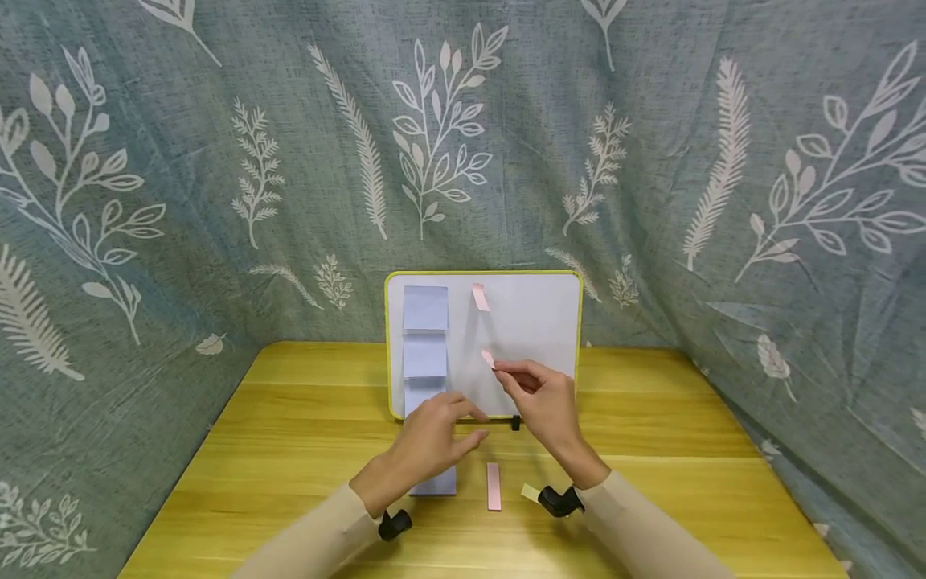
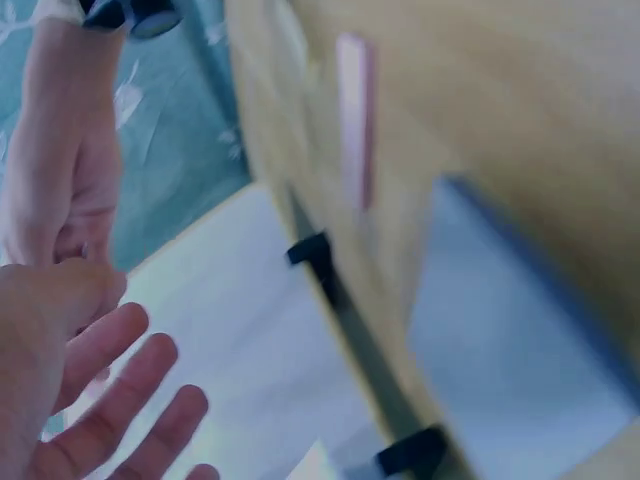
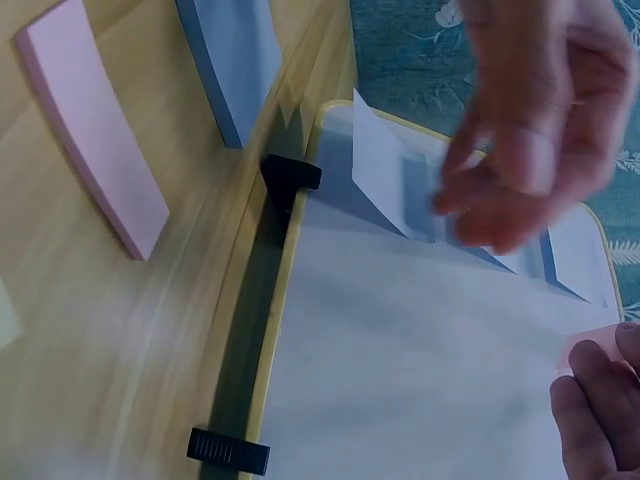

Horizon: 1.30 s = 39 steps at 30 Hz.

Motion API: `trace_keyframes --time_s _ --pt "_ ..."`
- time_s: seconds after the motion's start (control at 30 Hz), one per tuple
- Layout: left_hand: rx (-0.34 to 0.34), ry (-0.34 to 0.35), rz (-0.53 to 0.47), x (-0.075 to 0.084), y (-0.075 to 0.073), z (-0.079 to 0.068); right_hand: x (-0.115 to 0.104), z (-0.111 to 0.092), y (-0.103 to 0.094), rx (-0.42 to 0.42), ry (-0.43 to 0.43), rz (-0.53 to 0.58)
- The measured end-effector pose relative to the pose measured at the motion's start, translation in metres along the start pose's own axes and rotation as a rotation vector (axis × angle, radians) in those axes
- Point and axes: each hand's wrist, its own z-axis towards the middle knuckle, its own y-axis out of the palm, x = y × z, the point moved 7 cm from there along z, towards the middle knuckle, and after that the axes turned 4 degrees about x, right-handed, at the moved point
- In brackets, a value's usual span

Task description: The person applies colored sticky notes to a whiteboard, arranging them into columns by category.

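A white board (image 1: 535, 322) with a yellow rim stands upright at the back of the table. Between thumb and fingers, my right hand (image 1: 546, 402) pinches a small pink sticky strip (image 1: 488, 358) at the board's face; whether it sticks there I cannot tell. Another pink strip (image 1: 481, 297) hangs above it on the board. Down the board's left side run three blue sticky notes (image 1: 425, 308), the lowest partly behind my left hand (image 1: 434, 434). That hand hovers before the board's lower edge, fingers loosely spread and holding nothing, as the left wrist view also shows.
On the wooden table (image 1: 304, 450) lie a blue note pad (image 1: 436, 485), partly under my left hand, a pink strip pad (image 1: 493, 486), and a yellow one (image 1: 530, 492) partly hidden by the right wrist camera. Black feet (image 1: 516, 423) support the board. Patterned curtains enclose the table.
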Motion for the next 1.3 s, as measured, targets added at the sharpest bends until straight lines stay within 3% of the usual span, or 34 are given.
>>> trace_keyframes --time_s 0.27,0.53,0.83,1.3 --pt "0.243 0.015 0.002 -0.012 -0.041 0.026 0.001 0.006 0.011 0.045 -0.085 -0.058" --pt "0.369 0.031 0.053 -0.025 -0.063 0.057 0.007 0.01 0.023 0.089 -0.128 -0.089" --pt "0.396 0.025 0.171 -0.037 -0.07 0.079 0.005 0.011 0.028 0.12 -0.218 -0.145" --pt "0.373 0.053 0.287 -0.046 -0.064 0.097 0.005 0.014 0.03 0.126 -0.253 -0.169"
